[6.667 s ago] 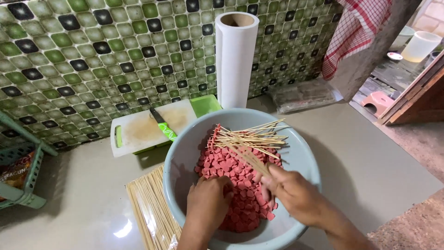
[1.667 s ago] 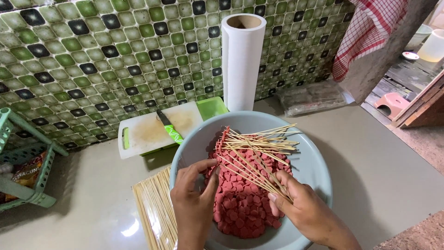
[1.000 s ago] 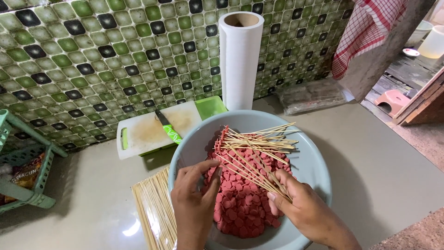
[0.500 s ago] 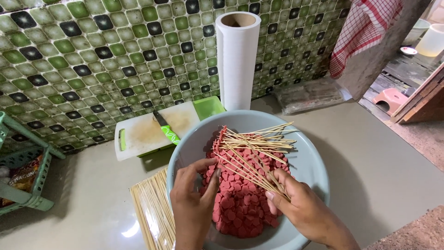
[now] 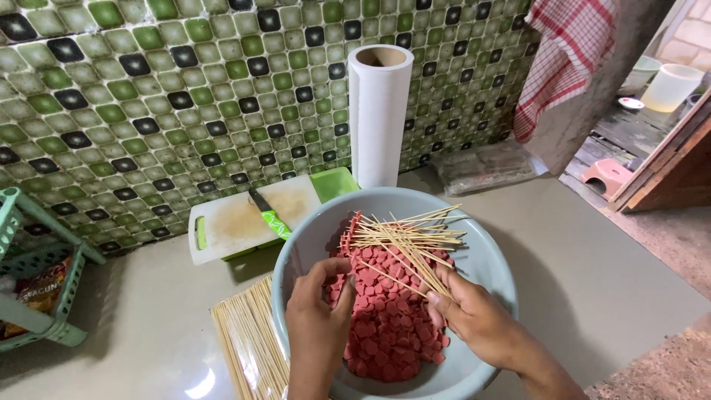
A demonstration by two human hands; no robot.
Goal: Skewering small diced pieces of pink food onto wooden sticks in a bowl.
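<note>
- Left hand (image 5: pixel 317 315), fingers curled, picks at red sausage slices (image 5: pixel 385 318) in the bowl (image 5: pixel 485 259).
- Right hand (image 5: pixel 474 318) pinches a skewer (image 5: pixel 404 285) inside the bowl.

Showing a home kitchen: green tiled wall (image 5: pixel 148 96) backing a counter (image 5: pixel 592 274), holding a cutting board (image 5: pixel 244 218) with knife (image 5: pixel 268 215), paper towel roll (image 5: pixel 379 118), checked cloth (image 5: pixel 570 59) hanging.

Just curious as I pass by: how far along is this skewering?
Done: some loaded sticks lie across the grey-blue plastic basin. In hand: the right hand holds a thin wooden skewer; the left hand touches red sausage slices. Left: many slices, a bare-skewer bundle.
</note>
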